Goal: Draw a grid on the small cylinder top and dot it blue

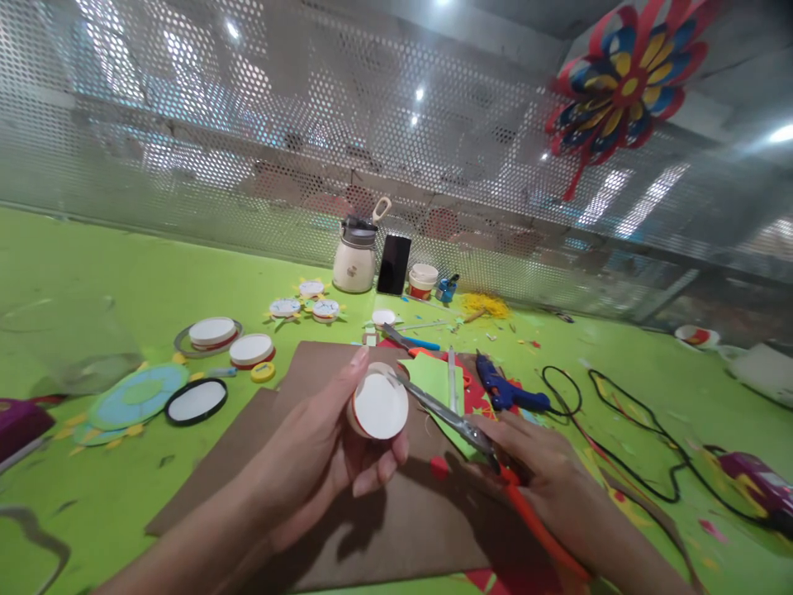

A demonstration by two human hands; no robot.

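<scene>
Head view, white disc (379,405) pinched between left fingers (359,361), scissors (455,420) beside.

Two bare forearms in the head view, no sleeves in frame on either. Left hand (322,454): no rings, no watch or band at the wrist, nails short and unpainted with a natural gloss, thumbnail clearly visible. Right hand (538,463): also no rings or wristwear, fingers partly hidden, nails not readable. No gloves, no markings on either.
</scene>
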